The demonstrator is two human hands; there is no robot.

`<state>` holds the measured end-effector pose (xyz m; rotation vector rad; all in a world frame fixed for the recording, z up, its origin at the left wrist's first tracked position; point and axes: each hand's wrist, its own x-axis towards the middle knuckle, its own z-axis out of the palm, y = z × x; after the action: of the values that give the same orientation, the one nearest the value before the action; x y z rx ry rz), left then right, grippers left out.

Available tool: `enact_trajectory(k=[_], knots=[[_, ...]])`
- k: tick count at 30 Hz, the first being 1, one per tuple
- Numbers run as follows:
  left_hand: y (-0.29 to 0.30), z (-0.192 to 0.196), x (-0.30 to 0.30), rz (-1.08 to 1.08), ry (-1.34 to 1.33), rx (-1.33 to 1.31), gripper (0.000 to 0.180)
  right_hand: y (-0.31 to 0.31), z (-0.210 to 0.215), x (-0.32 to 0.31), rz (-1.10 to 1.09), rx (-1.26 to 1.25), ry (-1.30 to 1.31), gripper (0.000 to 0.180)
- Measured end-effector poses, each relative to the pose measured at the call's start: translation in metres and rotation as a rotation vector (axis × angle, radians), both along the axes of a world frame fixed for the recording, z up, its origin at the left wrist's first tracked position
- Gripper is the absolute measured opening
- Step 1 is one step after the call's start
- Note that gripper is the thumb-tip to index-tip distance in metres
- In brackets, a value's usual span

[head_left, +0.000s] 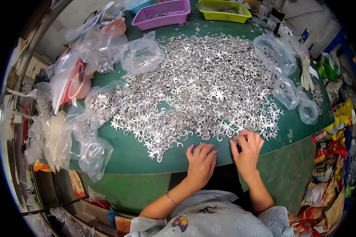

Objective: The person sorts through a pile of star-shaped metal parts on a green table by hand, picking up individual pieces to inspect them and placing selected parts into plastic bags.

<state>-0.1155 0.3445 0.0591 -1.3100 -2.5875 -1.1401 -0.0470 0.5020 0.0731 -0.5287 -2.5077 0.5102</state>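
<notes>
A wide heap of small silver metal pieces [209, 79], many star-shaped and others curved like crescents, covers the middle of the green table [122, 158]. My left hand [201, 160] is at the near edge of the heap, its fingers curled together; what they hold, if anything, is too small to make out. To its right, my right hand [247, 152] bends its fingers towards the thumb beside the heap's front edge. Something small shows between that thumb and the fingers, but its kind is unclear. A gap separates the two hands.
Behind the heap stand a purple basket [162, 16] and a yellow-green basket [224, 12]. Clear plastic bags [142, 55] of metal pieces line the left side; more bags [275, 55] lie on the right, near a pale glove [306, 73]. Colourful packets [331, 152] are stacked beyond the right edge.
</notes>
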Motion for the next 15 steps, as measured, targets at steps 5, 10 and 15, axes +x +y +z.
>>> enact_trajectory(k=[5,10,15], knots=[[0.002,0.001,0.002,0.001,-0.024,0.010,0.027,-0.004,0.004,0.007,0.006,-0.012,-0.010,0.022],[0.004,0.002,0.003,0.002,-0.022,0.011,0.027,-0.011,0.001,0.011,0.056,0.030,0.029,0.019],[0.001,0.003,0.004,0.026,-0.037,0.003,0.031,-0.007,0.000,0.007,-0.042,-0.016,0.147,0.014]])
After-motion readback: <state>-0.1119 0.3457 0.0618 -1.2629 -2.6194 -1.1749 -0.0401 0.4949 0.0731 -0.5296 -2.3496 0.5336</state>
